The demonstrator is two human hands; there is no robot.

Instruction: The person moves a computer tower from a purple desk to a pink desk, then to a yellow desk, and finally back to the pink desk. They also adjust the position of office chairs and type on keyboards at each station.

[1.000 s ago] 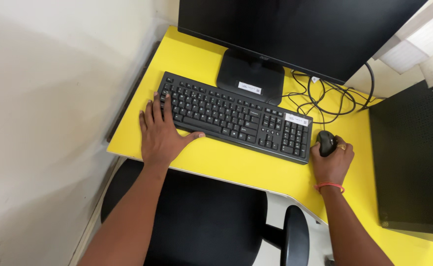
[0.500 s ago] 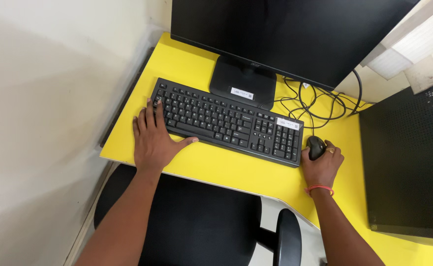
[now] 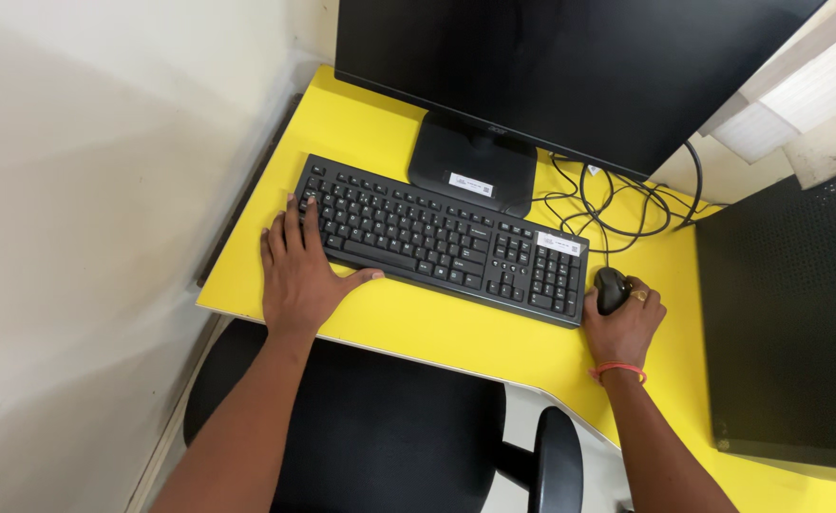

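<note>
My left hand (image 3: 299, 271) lies flat, fingers apart, on the left end of a black keyboard (image 3: 442, 237), with the thumb along its front edge. My right hand (image 3: 624, 323) is curled over a black mouse (image 3: 611, 288) just right of the keyboard; it wears a ring and an orange wristband. Both rest on a yellow desk (image 3: 456, 332). A dark monitor (image 3: 570, 66) on a black stand (image 3: 473, 163) rises behind the keyboard.
A black computer tower (image 3: 788, 323) stands at the right. Tangled black cables (image 3: 617, 199) lie behind the mouse. A black office chair (image 3: 389, 437) sits under the desk's front edge, its armrest (image 3: 556, 465) near my right forearm. A pale wall (image 3: 95, 237) closes the left side.
The view has shifted slightly, moving everything a little left and down in frame. Both hands keep their places on the keyboard and the mouse.
</note>
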